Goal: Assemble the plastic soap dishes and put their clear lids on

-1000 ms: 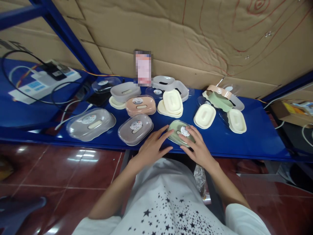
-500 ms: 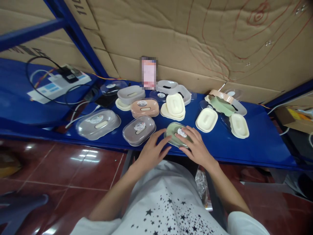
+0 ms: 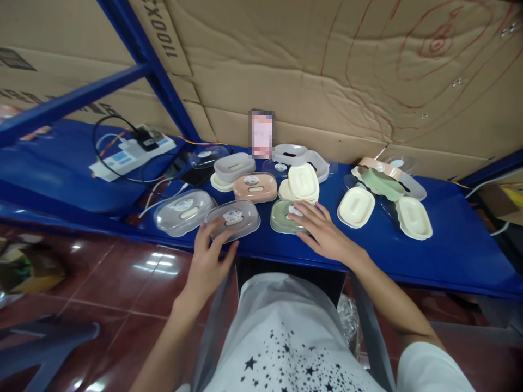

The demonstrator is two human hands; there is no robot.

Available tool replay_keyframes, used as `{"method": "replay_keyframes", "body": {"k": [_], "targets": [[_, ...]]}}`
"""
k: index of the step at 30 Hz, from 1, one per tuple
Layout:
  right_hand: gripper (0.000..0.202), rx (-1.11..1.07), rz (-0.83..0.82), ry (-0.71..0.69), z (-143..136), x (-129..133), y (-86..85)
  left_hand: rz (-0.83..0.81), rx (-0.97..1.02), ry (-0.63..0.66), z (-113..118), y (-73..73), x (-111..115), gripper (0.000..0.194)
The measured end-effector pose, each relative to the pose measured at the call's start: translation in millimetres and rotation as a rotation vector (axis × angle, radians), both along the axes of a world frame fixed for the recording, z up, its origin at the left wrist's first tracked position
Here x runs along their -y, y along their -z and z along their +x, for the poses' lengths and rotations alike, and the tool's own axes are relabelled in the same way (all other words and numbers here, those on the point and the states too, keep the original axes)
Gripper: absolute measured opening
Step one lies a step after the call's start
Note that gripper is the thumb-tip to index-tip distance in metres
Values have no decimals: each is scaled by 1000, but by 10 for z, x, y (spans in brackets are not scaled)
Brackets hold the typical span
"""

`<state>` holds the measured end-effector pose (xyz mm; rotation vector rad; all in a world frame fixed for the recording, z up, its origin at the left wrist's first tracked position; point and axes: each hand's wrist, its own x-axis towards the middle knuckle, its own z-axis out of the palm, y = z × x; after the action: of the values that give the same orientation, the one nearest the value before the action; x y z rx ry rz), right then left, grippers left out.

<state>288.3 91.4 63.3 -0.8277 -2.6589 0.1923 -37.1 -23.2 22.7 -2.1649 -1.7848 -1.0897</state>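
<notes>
We've got our left hand spread at the near edge of a gray box, our right hand spread across a green box: 2 hands apart, both loose! Beyond, between them, sits a pink box.

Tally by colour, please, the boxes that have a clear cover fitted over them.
Grey boxes: 2
Peach box: 1
Green box: 1
Total: 4
</notes>
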Motion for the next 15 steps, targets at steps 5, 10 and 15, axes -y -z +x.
{"method": "replay_keyframes", "body": {"k": [5,10,15], "targets": [[59,-121,10,94,130,265,92,-73,-80,-55,-386,-450,-429,28],[57,-130,-12,233,421,563,317,-296,-226,-112,-792,-662,-1345,37],[56,-148,-30,293,544,679,442,-428,-333,-92,-830,-535,-1741,32]]}}
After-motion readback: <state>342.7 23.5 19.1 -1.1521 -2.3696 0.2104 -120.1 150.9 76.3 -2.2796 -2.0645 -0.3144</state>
